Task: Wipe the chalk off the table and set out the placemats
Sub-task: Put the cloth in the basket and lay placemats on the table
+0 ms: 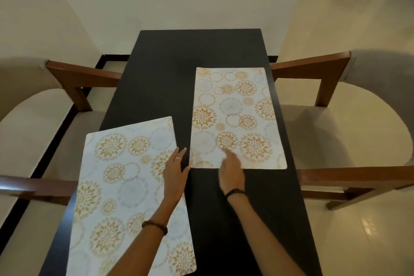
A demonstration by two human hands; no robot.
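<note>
Two white placemats with gold and grey flower circles lie on the long black table [197, 56]. The right placemat [235, 116] lies flat and straight along the table's right edge. The left placemat [125, 186] sits askew at the near left, its left side hanging over the table edge. My left hand [175, 175] rests flat on the left placemat's right edge, fingers together. My right hand [230, 172] touches the near edge of the right placemat with its fingertips and looks blurred. I see no chalk marks on the dark tabletop.
Cushioned chairs with brown wooden arms stand on both sides: one at the left [74, 78], one at the right [324, 74], and another right arm nearer me [358, 177]. Cream walls and a pale tiled floor surround the table.
</note>
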